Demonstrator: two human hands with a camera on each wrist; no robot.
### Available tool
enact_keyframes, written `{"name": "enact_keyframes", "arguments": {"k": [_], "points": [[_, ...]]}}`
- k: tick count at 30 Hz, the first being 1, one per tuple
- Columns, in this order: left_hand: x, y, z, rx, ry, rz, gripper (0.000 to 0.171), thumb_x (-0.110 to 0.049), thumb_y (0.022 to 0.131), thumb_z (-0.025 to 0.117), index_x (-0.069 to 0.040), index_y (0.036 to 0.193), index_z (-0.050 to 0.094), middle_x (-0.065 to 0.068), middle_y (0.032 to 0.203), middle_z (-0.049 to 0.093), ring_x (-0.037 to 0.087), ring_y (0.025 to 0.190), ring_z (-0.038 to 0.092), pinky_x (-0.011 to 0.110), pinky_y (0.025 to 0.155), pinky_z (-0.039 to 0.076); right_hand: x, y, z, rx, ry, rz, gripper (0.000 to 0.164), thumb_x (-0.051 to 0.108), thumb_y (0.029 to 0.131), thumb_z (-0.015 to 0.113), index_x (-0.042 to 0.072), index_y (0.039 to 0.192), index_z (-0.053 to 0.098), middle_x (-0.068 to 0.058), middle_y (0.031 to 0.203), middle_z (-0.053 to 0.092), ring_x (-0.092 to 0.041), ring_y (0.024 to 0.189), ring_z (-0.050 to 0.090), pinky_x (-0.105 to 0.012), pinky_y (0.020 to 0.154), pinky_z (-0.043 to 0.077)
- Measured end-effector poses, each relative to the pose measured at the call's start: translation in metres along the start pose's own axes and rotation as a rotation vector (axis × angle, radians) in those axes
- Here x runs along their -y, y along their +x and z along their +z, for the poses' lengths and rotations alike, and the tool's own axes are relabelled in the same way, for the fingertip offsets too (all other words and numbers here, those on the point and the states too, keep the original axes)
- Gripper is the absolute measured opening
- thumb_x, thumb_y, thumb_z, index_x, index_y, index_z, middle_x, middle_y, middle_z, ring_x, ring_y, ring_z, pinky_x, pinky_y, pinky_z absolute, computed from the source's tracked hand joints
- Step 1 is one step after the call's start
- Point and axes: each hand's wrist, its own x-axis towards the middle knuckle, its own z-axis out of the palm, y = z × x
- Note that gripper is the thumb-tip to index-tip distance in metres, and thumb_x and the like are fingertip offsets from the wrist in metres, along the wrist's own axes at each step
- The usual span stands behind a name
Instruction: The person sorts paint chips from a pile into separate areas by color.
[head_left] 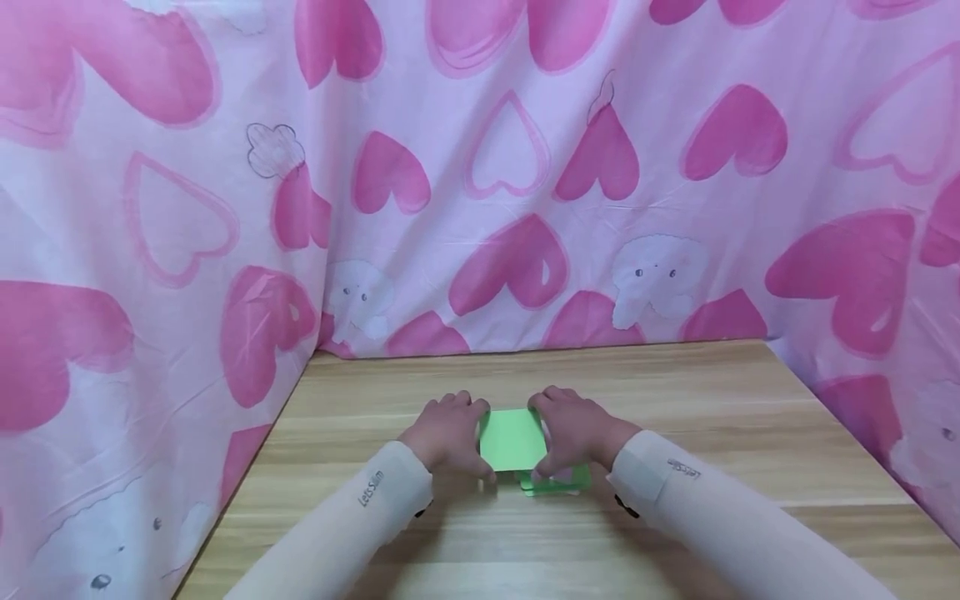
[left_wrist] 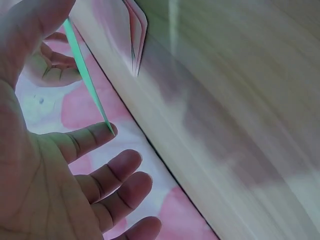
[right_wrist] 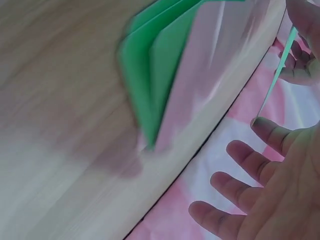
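Observation:
A flat light-green card point(head_left: 513, 440) is held up over the table between both hands. My left hand point(head_left: 448, 435) grips its left edge between thumb and index finger. At the opposite edge, my right hand point(head_left: 576, 427) holds it the same way. Seen edge-on in the left wrist view, the card point(left_wrist: 86, 75) is a thin strip, and the other left fingers point(left_wrist: 122, 192) are spread loosely off it. Below and to the right lies a small pile of green cards point(right_wrist: 142, 65) with a pale pinkish sheet point(right_wrist: 200, 70) against it, partly hidden by the right hand in the head view.
The wood-grain table point(head_left: 360, 392) stretches out around the hands. A pink heart-patterned cloth point(head_left: 506, 242) hangs behind it and along both sides. Long pale sleeves point(head_left: 330, 533) cover both forearms.

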Motion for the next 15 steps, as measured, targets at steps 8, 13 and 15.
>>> {"name": "enact_keyframes", "arguments": {"k": [8,13,15], "points": [[0.023,-0.024,-0.004,-0.001,-0.046,-0.038,0.100,-0.058,0.059,0.097,-0.017,0.142,0.058,-0.003,0.107,0.057,0.021,0.102,0.053,0.051,0.098,0.049,0.026,0.013,0.006,0.016,-0.029,-0.044,0.105,0.057,0.060,0.098,0.013,0.144,0.055,0.000,0.125,0.058,-0.021,0.112,0.054,-0.042,0.093,0.056],[0.037,-0.035,-0.002,0.003,-0.056,-0.094,0.103,-0.057,0.058,0.098,-0.018,0.145,0.057,-0.001,0.111,0.058,0.023,0.104,0.053,0.055,0.103,0.048,0.040,0.022,0.011,0.036,-0.023,-0.067,0.103,0.059,0.061,0.097,0.013,0.144,0.054,0.001,0.121,0.056,-0.020,0.108,0.053,-0.040,0.089,0.055],[0.042,-0.038,-0.002,0.005,-0.060,-0.114,0.103,-0.056,0.059,0.099,-0.019,0.145,0.057,0.000,0.112,0.058,0.025,0.106,0.054,0.057,0.106,0.047,0.045,0.027,0.014,0.037,-0.024,-0.069,0.102,0.059,0.062,0.096,0.014,0.143,0.054,0.002,0.119,0.056,-0.020,0.107,0.052,-0.040,0.087,0.054]]}}
